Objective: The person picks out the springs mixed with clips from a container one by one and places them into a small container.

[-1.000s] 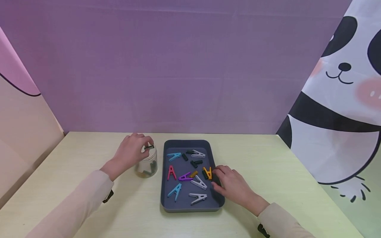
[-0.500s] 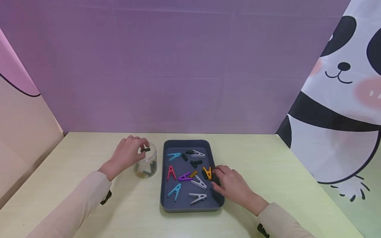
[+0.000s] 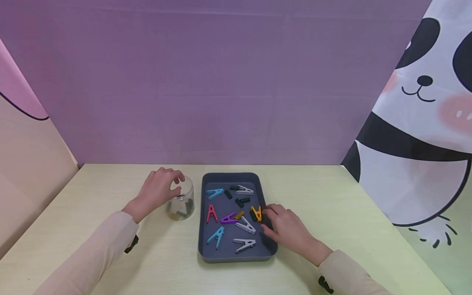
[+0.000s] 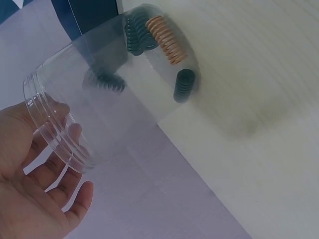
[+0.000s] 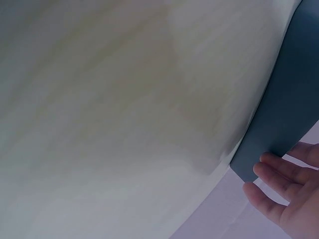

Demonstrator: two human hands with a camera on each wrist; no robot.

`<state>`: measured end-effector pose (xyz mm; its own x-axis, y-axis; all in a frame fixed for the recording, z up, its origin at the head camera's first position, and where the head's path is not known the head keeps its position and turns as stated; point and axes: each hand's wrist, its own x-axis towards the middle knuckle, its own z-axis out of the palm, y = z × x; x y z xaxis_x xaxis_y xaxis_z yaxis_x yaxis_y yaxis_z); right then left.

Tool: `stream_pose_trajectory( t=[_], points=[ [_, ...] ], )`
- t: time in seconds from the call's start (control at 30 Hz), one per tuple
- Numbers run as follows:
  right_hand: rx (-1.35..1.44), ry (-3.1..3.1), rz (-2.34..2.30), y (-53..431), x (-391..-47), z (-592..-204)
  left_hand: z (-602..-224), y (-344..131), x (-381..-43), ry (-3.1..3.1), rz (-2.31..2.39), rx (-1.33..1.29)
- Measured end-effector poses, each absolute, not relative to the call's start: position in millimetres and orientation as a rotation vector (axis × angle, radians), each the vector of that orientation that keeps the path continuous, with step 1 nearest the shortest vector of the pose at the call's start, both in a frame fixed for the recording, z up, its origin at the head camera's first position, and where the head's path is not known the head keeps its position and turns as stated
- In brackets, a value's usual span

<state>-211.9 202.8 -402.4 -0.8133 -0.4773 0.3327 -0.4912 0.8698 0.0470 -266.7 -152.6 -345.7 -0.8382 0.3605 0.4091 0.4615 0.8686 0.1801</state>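
Observation:
My left hand [image 3: 156, 190] is at the mouth of a clear plastic jar [image 3: 185, 208], its fingers parted with nothing between them. In the left wrist view, a dark coil spring [image 4: 108, 82] is inside the jar below the fingers, above several other springs, one orange [image 4: 167, 41] and one dark green [image 4: 184, 85]. My right hand [image 3: 291, 231] rests on the right rim of a grey tray [image 3: 236, 259], fingers loosely bent. In the right wrist view, its fingertips touch the tray's outer wall [image 5: 271, 117]. Dark springs [image 3: 239, 203] and a gold spring [image 3: 239, 215] lie in the tray.
Several clips lie spread in the tray, among them a red clip [image 3: 212, 214], a purple clip [image 3: 228, 219], a yellow clip [image 3: 259, 214] and a blue clip [image 3: 216, 236]. Jar and tray stand apart on a pale wood table [image 3: 332, 205]. A purple backdrop [image 3: 221, 90] rises behind.
My left hand, which pinched a dark spring over the jar, has shifted slightly left and let it go; the spring is now inside the jar. My right hand stays at the tray's rim.

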Motion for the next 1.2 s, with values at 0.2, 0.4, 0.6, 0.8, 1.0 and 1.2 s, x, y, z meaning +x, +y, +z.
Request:
stream_pose_trajectory(
  t=[0.2,0.4,0.6,0.8,1.0,1.2],
  points=[
    [0.73,-2.695,0.057,203.6,-212.3,-402.7,-346.7,-153.0,-266.1,-2.655,-0.382,-0.606],
    [0.73,-2.691,0.056,203.7,-212.2,-402.2,-343.8,-151.1,-263.6,-2.653,-0.373,-0.601],
    [0.722,-2.705,0.062,203.2,-211.9,-401.9,-338.7,-145.0,-260.8,-2.635,-0.363,-0.621],
    [0.732,-2.695,0.05,203.2,-212.1,-402.2,-336.8,-134.7,-259.2,-2.632,-0.36,-0.63],
    [0.736,-2.688,0.035,203.5,-211.8,-401.9,-337.0,-121.9,-256.3,-2.64,-0.337,-0.665],
    [0.735,-2.687,0.041,203.6,-212.0,-401.9,-336.9,-106.1,-253.5,-2.638,-0.309,-0.717]
  ],
)
